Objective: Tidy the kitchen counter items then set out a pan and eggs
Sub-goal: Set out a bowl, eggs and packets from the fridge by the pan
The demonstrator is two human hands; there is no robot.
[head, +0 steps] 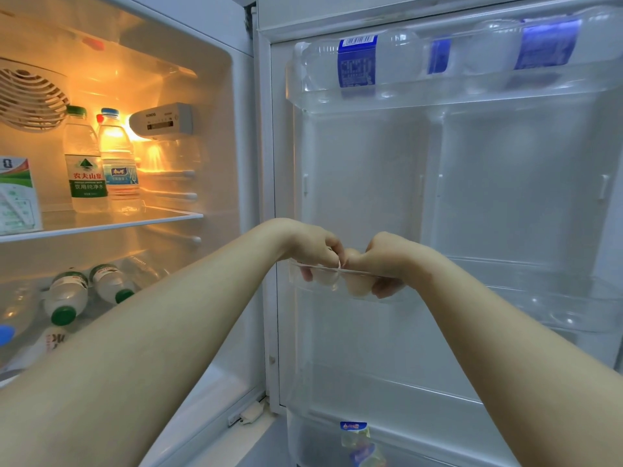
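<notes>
both hands are seen reached into the open fridge door – the left hand (312,252) and right hand (387,261) are dipped side by side, almost touching, into a small clear door bin (296,286). the eggs (358,284) are found right there, inside that bin: a tan one is cupped by the right hand's curled fingers, and a paler one appears to be enclosed by the left's, though that grip is blurred by the plastic.

light, smooth and brittle shells are to be expected, so each is best cradled round its middle, not squeezed at the ends. the bin's front rim is crossed by both wrists – it must be cleared straight upward, and the eggs could be knocked together, being so close.

elsewhere, upright water bottles (86,163) and a carton (17,193) are lit on the inner shelf, lying bottles (67,294) are stacked below, and more bottles (357,62) are laid along the top door rack. none of it is judged to block the lift.
</notes>
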